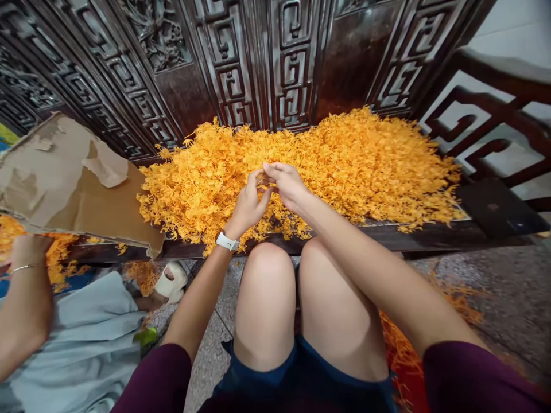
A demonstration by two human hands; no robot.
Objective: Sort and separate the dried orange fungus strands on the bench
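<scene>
A long heap of orange-yellow plastic flower pieces with thin, frilly parts covers the dark wooden bench. Over its front middle, my left hand and my right hand meet with fingertips close together. Both hands have their fingers curled into a pinch. A bit of orange shows between them, but it is too small and too covered by fingers to tell apart from the heap behind. A white-banded watch is on my left wrist.
A torn cardboard sheet leans at the heap's left end. Beyond it, another person's hand is over more orange pieces. A dark flat device lies by the right armrest. Orange strands lie at lower right.
</scene>
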